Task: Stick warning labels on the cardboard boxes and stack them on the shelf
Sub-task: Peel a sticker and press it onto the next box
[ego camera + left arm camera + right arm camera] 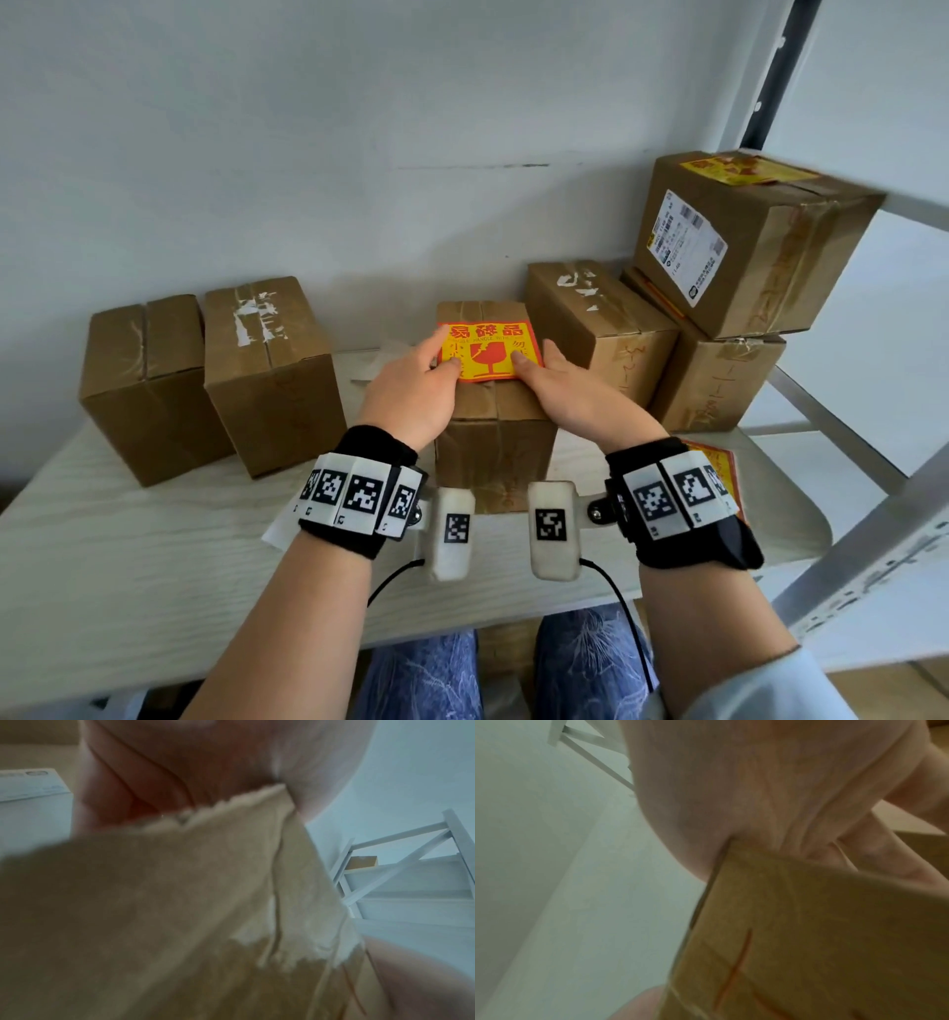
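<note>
Both hands lie flat with fingers extended, gripping nothing: the left hand (417,386) and right hand (571,389) press the square yellow-and-red fragile warning label (488,349) onto the top of the upright brown cardboard box (493,442) mid-worktop (128,539). To do it well, smooth outward from the centre, rubbing down each corner.
</note>
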Available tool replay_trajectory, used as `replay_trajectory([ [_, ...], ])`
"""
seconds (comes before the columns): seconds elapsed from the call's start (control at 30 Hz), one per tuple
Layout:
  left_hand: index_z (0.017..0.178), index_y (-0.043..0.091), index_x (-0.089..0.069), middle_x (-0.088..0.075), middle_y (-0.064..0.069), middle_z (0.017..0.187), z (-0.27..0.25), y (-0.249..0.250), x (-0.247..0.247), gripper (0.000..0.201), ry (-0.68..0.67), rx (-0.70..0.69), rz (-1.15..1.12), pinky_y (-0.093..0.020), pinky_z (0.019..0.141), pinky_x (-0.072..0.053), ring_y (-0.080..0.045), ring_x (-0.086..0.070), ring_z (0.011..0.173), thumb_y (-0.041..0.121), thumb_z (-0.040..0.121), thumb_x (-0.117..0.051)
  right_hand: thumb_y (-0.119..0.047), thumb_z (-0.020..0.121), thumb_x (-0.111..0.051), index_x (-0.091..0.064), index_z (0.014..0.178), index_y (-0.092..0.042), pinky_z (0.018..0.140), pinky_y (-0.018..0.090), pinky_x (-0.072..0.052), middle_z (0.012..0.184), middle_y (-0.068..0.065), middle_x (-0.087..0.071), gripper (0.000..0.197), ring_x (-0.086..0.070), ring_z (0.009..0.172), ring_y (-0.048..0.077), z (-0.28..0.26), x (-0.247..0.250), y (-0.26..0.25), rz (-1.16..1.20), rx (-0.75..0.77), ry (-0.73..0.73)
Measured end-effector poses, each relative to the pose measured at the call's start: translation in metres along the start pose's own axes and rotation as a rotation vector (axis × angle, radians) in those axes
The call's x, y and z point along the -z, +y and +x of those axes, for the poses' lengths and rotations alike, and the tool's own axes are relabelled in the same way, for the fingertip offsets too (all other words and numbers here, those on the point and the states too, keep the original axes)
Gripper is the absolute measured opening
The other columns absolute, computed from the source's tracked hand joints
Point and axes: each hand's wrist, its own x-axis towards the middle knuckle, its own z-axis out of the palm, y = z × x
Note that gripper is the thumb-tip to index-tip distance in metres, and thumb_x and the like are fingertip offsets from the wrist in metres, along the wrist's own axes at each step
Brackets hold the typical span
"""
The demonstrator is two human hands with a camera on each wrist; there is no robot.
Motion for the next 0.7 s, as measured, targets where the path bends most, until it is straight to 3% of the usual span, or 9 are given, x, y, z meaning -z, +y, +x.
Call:
replay_trajectory([
  [0.1, 0.155, 0.031, -0.015, -0.046, -0.003, 0.148, -0.003, 0.005, -0.001, 0.057, -0.006, 0.059, -0.030, -0.028, 0.088, -0.038, -0.010, -0.046, 0.101, 0.040, 0.103, -0.037, -0.060, 0.102, -0.025, -0.037, 0.148, -0.020, 0.098, 0.050, -0.052, 0.142, 0.009, -0.053, 0.063, -0.055, 0.124, 0.031, -0.001, -0.004, 0.002, 0.176, -0.022, -0.016],
  [0.2, 0.156, 0.024, -0.012, -0.034, -0.004, 0.156, -0.007, 0.004, -0.002, 0.063, 0.008, 0.131, -0.054, -0.034, 0.107, -0.034, -0.022, -0.042, 0.134, 0.045, 0.102, -0.037, -0.064, 0.099, -0.027, -0.052, 0.137, -0.022, 0.083, 0.043, -0.059, 0.129, 0.007, -0.061, 0.062, -0.060, 0.115, 0.027, -0.007, -0.005, 0.004, 0.324, -0.038, 0.009],
  [0.27, 0.154, 0.019, -0.020, -0.031, -0.004, 0.158, -0.010, 0.004, -0.004, 0.065, 0.014, 0.143, -0.103, -0.039, 0.116, -0.027, -0.025, -0.033, 0.142, 0.050, 0.100, -0.037, -0.067, 0.098, -0.027, -0.059, 0.128, -0.022, 0.089, 0.045, -0.057, 0.123, 0.005, -0.064, 0.063, -0.061, 0.112, 0.026, -0.010, -0.006, 0.008, 0.373, -0.018, 0.075],
  [0.33, 0.148, 0.021, -0.034, -0.046, 0.005, 0.144, -0.015, 0.006, -0.007, 0.059, 0.010, 0.108, -0.162, -0.032, 0.110, -0.029, -0.017, -0.041, 0.133, 0.054, 0.099, -0.037, -0.068, 0.098, -0.028, -0.064, 0.115, -0.026, 0.098, 0.049, -0.051, 0.117, 0.004, -0.067, 0.057, -0.061, 0.111, 0.024, -0.012, -0.006, 0.013, 0.388, 0.011, 0.141],
  [0.43, 0.131, 0.036, -0.050, -0.060, 0.016, 0.122, -0.024, 0.012, -0.015, 0.051, 0.036, 0.039, -0.227, -0.031, 0.098, -0.038, -0.013, -0.054, 0.119, 0.066, 0.092, -0.041, -0.062, 0.099, -0.036, -0.068, 0.100, -0.028, 0.098, 0.049, -0.051, 0.104, -0.001, -0.070, 0.046, -0.064, 0.103, 0.020, -0.019, -0.008, 0.018, 0.450, 0.078, 0.227],
  [0.5, 0.136, 0.037, -0.043, -0.058, 0.010, 0.129, -0.026, 0.013, -0.021, 0.074, 0.074, -0.001, -0.185, -0.039, 0.105, -0.041, -0.016, -0.054, 0.121, 0.081, 0.077, -0.044, -0.051, 0.100, -0.047, -0.071, 0.102, -0.025, 0.095, 0.047, -0.052, 0.101, -0.004, -0.072, 0.035, -0.065, 0.100, 0.016, -0.024, -0.007, 0.022, 0.434, 0.163, 0.390],
  [0.57, 0.149, 0.033, -0.023, -0.044, 0.004, 0.145, -0.031, 0.017, -0.025, 0.101, 0.101, -0.012, -0.066, -0.042, 0.111, -0.036, -0.020, -0.044, 0.132, 0.087, 0.067, -0.047, -0.040, 0.097, -0.057, -0.067, 0.116, -0.021, 0.098, 0.044, -0.051, 0.112, -0.004, -0.069, 0.029, -0.062, 0.106, 0.015, -0.024, -0.001, 0.029, 0.329, 0.220, 0.619],
  [0.63, 0.152, 0.033, -0.010, -0.031, -0.002, 0.154, -0.036, 0.023, -0.027, 0.109, 0.141, -0.041, 0.045, -0.044, 0.113, -0.032, -0.023, -0.033, 0.141, 0.086, 0.066, -0.051, -0.038, 0.093, -0.063, -0.058, 0.129, -0.020, 0.106, 0.041, -0.044, 0.129, 0.000, -0.060, 0.041, -0.054, 0.120, 0.018, -0.020, 0.011, 0.035, 0.213, 0.228, 0.787],
  [0.7, 0.153, 0.031, -0.006, -0.021, -0.006, 0.159, -0.043, 0.031, -0.027, 0.114, 0.176, -0.071, 0.146, -0.047, 0.116, -0.028, -0.027, -0.022, 0.146, 0.087, 0.064, -0.053, -0.038, 0.089, -0.067, -0.049, 0.139, -0.021, 0.109, 0.040, -0.036, 0.142, 0.006, -0.048, 0.056, -0.041, 0.131, 0.025, -0.011, 0.024, 0.041, 0.115, 0.182, 0.849],
])
